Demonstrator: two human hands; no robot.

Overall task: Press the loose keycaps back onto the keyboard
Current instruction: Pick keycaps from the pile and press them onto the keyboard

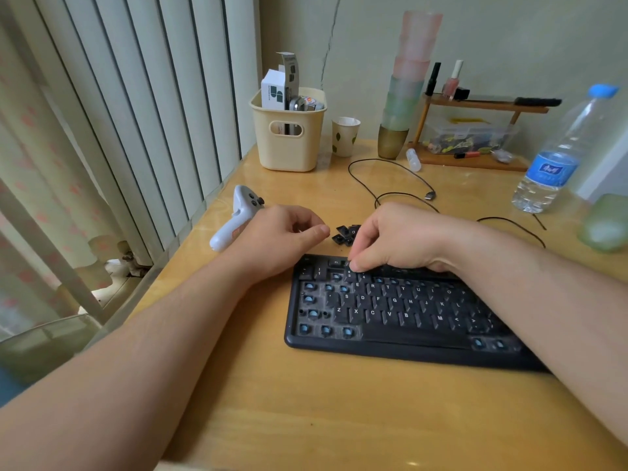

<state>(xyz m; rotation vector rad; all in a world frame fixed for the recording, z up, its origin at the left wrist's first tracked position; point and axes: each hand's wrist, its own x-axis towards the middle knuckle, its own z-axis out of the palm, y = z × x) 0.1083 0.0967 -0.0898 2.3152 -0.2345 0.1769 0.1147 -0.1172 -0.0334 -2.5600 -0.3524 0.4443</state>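
A black keyboard (390, 321) lies on the wooden desk; several keys at its left end and lower right are gone, showing blue switches (310, 299). A small pile of loose black keycaps (346, 234) sits just behind the keyboard, between my hands. My right hand (397, 237) hangs over the top row, its curled thumb and fingertips pinching a keycap (349, 264) down at the upper left of the keyboard. My left hand (282, 236) rests on the desk left of the pile, fingers loosely curled, thumb pointing at the keycaps, nothing visible in it.
A white game controller (238, 215) lies left of my left hand. A black USB cable (401, 185) loops behind the keycaps. Further back stand a cream basket (289, 144), a paper cup (345, 136), stacked cups (404, 96), a wooden rack (475, 158) and a water bottle (557, 154).
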